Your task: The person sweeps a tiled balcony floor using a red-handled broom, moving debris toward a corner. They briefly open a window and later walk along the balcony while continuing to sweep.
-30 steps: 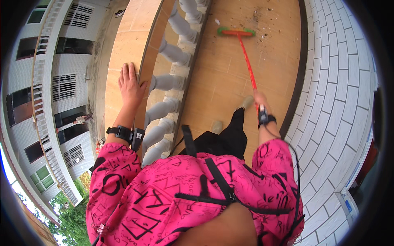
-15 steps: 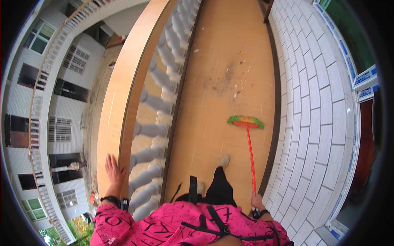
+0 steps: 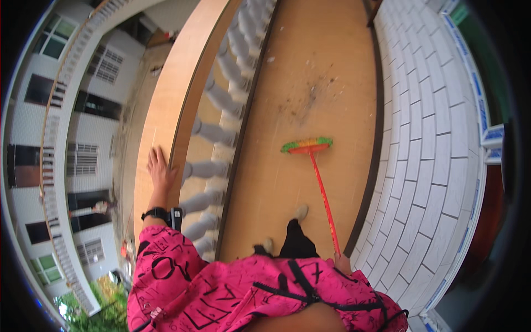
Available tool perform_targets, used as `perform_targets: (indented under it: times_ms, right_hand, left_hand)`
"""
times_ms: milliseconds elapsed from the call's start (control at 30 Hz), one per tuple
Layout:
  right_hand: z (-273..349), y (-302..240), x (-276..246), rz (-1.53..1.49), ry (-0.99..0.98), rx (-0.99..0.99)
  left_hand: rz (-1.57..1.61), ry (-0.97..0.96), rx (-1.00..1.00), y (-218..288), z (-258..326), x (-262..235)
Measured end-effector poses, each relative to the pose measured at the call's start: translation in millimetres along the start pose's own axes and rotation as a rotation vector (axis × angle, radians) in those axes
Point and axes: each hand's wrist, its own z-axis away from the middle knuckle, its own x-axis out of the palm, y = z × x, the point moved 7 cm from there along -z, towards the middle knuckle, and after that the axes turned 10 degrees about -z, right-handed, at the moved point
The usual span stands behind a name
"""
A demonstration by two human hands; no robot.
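Note:
My right hand (image 3: 343, 263) is closed around the end of a red-handled broom (image 3: 325, 202). The broom's head, with green and yellow bristles, rests on the tan tiled floor ahead of me. Beyond it lies a scatter of dark dirt and pale bits (image 3: 310, 97). My left hand (image 3: 161, 169) lies with fingers spread on top of the wide tan railing (image 3: 166, 99), holding nothing. A dark band and a small device are on my left wrist. Part of my right hand is hidden by the pink sleeve.
Grey balusters (image 3: 213, 133) stand under the railing on the left. A white brick-patterned wall (image 3: 423, 144) runs along the right, with a dark skirting strip at its foot. Past the railing is a yard and a white building (image 3: 91, 133) with balconies.
The broom head has shifted left and slightly away from me. My left hand has slid forward along the railing, and my view has moved a little.

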Motion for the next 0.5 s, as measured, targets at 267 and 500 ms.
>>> perform_targets:
  times_ms: [267,500]
  right_hand:
    - [-205,-202,-26,0.044,-0.139,-0.111]
    - [-224,-271,-120,-0.056,-0.018,-0.162]
  left_hand:
    - [0.002,0.045,0.004,11,-7,-16]
    - [0.05,0.124,0.081,-2,-6,-7]
